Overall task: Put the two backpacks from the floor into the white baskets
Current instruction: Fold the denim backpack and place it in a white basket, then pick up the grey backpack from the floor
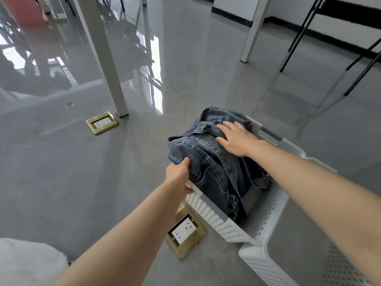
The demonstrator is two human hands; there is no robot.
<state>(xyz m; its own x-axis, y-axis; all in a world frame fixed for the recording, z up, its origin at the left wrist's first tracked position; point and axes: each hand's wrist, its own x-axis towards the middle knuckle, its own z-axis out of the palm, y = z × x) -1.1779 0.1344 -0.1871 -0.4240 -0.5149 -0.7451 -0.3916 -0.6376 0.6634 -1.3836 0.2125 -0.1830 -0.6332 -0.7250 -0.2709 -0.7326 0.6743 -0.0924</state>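
I see the denim backpack (212, 162) sitting in the white basket (214, 219) on the grey floor (72, 172), its top bulging over the basket's far and left rims. My left hand (178, 174) has its grip pinched on the backpack's left edge, right at the basket's left rim. My right hand (237, 139) lies flat and released, palm down, fingers spread on the backpack's top. A second white basket (259, 259) touches the first one's near side. Two brass floor sockets (185, 232) lie left of the baskets.
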